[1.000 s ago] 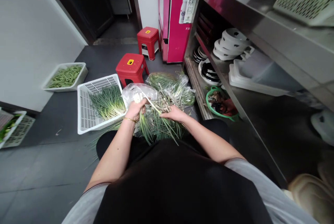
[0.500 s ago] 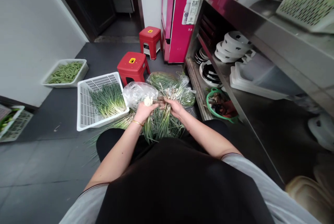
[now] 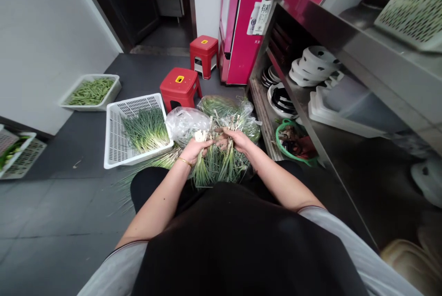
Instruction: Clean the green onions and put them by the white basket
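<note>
My left hand (image 3: 194,149) is closed round a bunch of green onions (image 3: 216,167) just below their white ends, a gold bracelet on its wrist. My right hand (image 3: 236,140) touches the same bunch at its root end, fingers pinched on the stalks. The green leaves hang down over my lap. Behind the hands lie clear plastic bags (image 3: 186,123) with more green onions. To the left stands a white perforated basket (image 3: 119,142) holding a pile of green onions.
Two red stools (image 3: 180,86) stand beyond the bags. A white tray of green beans (image 3: 91,92) sits by the left wall. A steel shelf unit (image 3: 311,116) at right holds plates, trays and a green colander (image 3: 293,142). A pink cabinet (image 3: 248,20) stands behind.
My hands have come together at the root end of the bunch; a second ago they were apart with a stalk stretched between them. The view shifted slightly.
</note>
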The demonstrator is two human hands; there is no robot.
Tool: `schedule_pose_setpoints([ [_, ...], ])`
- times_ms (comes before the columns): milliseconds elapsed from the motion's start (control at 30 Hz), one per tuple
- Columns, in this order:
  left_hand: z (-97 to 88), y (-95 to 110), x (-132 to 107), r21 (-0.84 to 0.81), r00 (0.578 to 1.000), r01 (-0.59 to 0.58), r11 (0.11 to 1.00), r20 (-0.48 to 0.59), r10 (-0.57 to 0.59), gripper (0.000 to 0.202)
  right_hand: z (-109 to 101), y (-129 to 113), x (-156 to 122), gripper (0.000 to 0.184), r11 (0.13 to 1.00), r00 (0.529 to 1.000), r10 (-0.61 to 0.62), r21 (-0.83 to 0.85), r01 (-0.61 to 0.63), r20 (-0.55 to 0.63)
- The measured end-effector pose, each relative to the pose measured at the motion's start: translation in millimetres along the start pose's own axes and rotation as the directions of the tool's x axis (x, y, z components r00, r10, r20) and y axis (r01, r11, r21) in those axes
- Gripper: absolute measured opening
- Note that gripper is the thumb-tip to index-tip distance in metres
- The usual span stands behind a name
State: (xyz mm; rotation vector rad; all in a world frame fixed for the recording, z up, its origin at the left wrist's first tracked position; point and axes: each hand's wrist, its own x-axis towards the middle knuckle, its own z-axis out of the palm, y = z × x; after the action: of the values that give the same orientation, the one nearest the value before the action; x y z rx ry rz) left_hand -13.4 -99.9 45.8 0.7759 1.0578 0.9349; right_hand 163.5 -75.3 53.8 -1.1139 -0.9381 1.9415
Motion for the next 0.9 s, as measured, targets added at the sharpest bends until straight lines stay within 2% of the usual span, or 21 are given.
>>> schedule_pose_setpoints([
  [100,-4.2,-2,0,-0.057,0.998,0.002,0.998,0.057,0.001,0.038,-2,8,-5,0.033,0.983,0.993,-0.086,-0.169,0.071,-0.082],
  [200,-1.3,-5,3,-0.046,0.993,-0.101,0.994,-0.063,0.098,0.037,9,20,-8,0.029,0.898,0.982,-0.166,-0.426,0.111,-0.095],
  [267,0.4,-6,6,0.001,0.981,-0.137,0.991,-0.139,0.136,0.036,15,24,-9,0.029,0.855,0.972,-0.209,-0.502,0.131,-0.103],
  [333,-0.5,-5,7,0.029,0.978,-0.136,0.990,-0.154,0.139,0.035,15,25,-11,0.031,0.865,0.979,-0.187,-0.487,0.123,-0.084],
  [467,-5.6,0,8,0.016,0.990,-0.107,0.994,-0.094,0.108,0.036,5,21,-18,0.032,0.919,0.998,-0.059,-0.389,0.068,0.036],
  [667,-0.2,-2,7,-0.030,0.996,-0.087,0.996,-0.027,0.086,0.042,-1,24,-21,0.032,0.939,0.994,-0.018,-0.339,0.053,0.106],
  [833,2.7,-3,8,-0.034,0.994,-0.091,0.995,-0.055,0.089,0.039,-8,27,-21,0.028,0.954,0.978,0.046,-0.299,0.018,0.204],
  [900,3.2,-3,8,-0.035,0.991,-0.100,0.994,-0.090,0.096,0.038,-8,27,-21,0.029,0.946,0.980,0.029,-0.322,0.037,0.196],
])
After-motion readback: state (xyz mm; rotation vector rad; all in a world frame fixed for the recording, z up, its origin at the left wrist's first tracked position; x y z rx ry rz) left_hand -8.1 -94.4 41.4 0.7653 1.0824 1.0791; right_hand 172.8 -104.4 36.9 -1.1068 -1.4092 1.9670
